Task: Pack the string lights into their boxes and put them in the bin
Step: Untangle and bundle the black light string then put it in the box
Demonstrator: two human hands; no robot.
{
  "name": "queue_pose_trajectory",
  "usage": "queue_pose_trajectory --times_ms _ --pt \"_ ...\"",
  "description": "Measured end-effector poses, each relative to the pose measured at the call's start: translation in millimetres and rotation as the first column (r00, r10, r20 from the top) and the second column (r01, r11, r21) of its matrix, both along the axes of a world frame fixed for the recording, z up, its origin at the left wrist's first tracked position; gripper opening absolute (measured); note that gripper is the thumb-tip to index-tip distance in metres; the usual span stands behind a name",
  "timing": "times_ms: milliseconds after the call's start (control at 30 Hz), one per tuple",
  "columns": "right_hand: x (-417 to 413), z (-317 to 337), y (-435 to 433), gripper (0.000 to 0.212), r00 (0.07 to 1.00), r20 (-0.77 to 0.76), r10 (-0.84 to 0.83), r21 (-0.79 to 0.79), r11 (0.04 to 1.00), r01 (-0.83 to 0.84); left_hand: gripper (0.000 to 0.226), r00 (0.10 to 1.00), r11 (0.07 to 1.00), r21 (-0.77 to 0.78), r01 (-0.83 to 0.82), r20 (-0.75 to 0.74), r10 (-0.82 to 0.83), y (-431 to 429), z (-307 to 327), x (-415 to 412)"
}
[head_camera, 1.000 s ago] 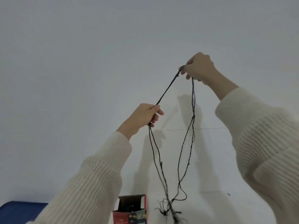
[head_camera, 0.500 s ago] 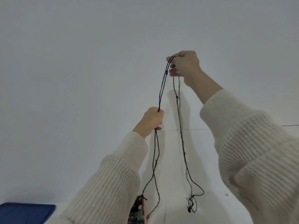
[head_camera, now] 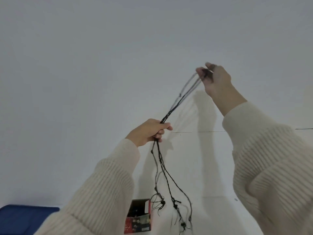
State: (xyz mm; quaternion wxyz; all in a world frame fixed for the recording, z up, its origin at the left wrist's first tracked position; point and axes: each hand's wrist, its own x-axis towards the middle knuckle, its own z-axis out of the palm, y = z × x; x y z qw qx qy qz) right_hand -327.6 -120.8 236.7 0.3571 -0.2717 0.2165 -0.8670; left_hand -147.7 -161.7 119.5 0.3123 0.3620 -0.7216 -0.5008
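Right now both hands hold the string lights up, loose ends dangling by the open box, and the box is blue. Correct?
Not quite: the box is red and black, not blue; the blue thing is the bin at lower left. The head view shows it. The left hand and right hand do hold the string lights, ends dangling by the open box.

Right hand (head_camera: 217,80) now sits further right and away from the left hand (head_camera: 149,131); half a second ago it was nearly straight above it. Strands of the string lights (head_camera: 169,184) between the two grips now run slanted and blurred, several together, where they hung near vertical. Below the left hand more strands hang bunched, ends knotted beside the box (head_camera: 139,216). The box shows its open top again, having been mostly hidden behind the left sleeve (head_camera: 94,192).
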Motion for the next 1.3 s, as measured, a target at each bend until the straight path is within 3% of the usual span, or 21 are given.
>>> queue_pose_trajectory --times_ms 67,133,233,300,400,433,500,533,600,633,667,767,833,900,1033,1067,1133,1167,1267,1300 --pt "-25 -30 -6 0.030 0.985 0.157 -0.070 0.026 0.997 0.066 0.019 0.992 1.000 -0.003 -0.004 0.126 0.004 -4 0 15" --pt "-54 -70 -12 0.027 0.965 0.211 -0.156 0.123 0.984 0.132 0.019 0.972 0.999 -0.032 -0.038 0.232 0.044 -6 7 27" --pt "-88 -141 -17 0.018 0.952 -0.033 -0.304 0.314 0.901 0.299 0.021 0.934 0.991 -0.106 -0.086 0.337 0.117 -6 25 41" --pt "-97 -185 -19 0.017 0.954 -0.028 -0.298 0.393 0.874 0.285 0.021 0.929 0.980 -0.166 -0.112 0.331 0.162 -6 36 43" --pt "-79 -239 -18 0.026 0.959 0.277 -0.055 0.364 0.930 -0.051 0.020 0.964 0.979 -0.165 -0.120 0.217 0.155 -3 46 36" --pt "-68 -252 -13 0.026 0.966 0.254 0.046 0.387 0.910 -0.145 0.019 0.971 0.980 -0.159 -0.120 0.185 0.149 -2 48 34" --pt "-48 -273 -4 0.025 0.951 0.046 0.306 0.525 0.802 -0.284 0.018 0.977 0.979 -0.162 -0.120 0.158 0.145 0 53 29" --pt "-41 -279 1 0.031 0.869 -0.123 0.479 0.646 0.703 -0.296 0.017 0.975 0.977 -0.175 -0.119 0.168 0.149 1 55 27" --pt "-33 -280 6 0.048 0.525 -0.406 0.748 0.852 0.517 -0.079 0.018 0.962 0.970 -0.217 -0.111 0.221 0.160 3 59 23" --pt "-29 -271 5 0.054 0.407 -0.488 0.772 0.850 0.527 0.020 0.018 0.954 0.967 -0.234 -0.102 0.251 0.161 4 59 21" --pt "-21 -257 6 0.060 0.382 -0.565 0.732 0.799 0.601 0.029 0.019 0.949 0.966 -0.242 -0.091 0.274 0.158 6 59 19" --pt "11 -207 3 0.090 0.581 -0.600 0.550 0.542 0.814 -0.211 0.019 0.951 0.974 -0.222 -0.041 0.290 0.106 10 55 9" --pt "35 -181 -1 0.104 0.588 -0.634 0.502 0.434 0.860 -0.267 0.018 0.964 0.980 -0.196 -0.010 0.258 0.062 12 52 0" --pt "57 -172 -4 0.091 0.540 -0.703 0.462 0.377 0.887 -0.268 0.018 0.981 0.984 -0.178 -0.002 0.190 0.037 14 51 -7" --pt "75 -193 -1 0.026 0.535 -0.669 0.516 0.458 0.853 -0.250 0.023 0.995 0.991 -0.099 -0.086 -0.060 0.080 11 53 4" --pt "73 -199 0 0.018 0.538 -0.674 0.507 0.470 0.856 -0.217 0.024 0.987 0.992 -0.061 -0.110 -0.126 0.102 8 51 12" --pt "66 -203 1 0.020 0.520 -0.724 0.453 0.484 0.871 -0.086 0.025 0.962 0.986 0.036 -0.160 -0.220 0.164 4 40 31" --pt "62 -204 1 0.024 0.463 -0.780 0.421 0.482 0.876 0.015 0.025 0.947 0.978 0.093 -0.184 -0.249 0.202 3 31 42" --pt "46 -210 -3 0.032 0.075 -0.935 0.346 0.348 0.855 0.385 0.025 0.876 0.927 0.298 -0.227 -0.353 0.328 0 -10 77" --pt "41 -214 -4 0.030 -0.010 -0.944 0.330 0.290 0.841 0.457 0.025 0.853 0.901 0.369 -0.229 -0.370 0.368 0 -26 86"
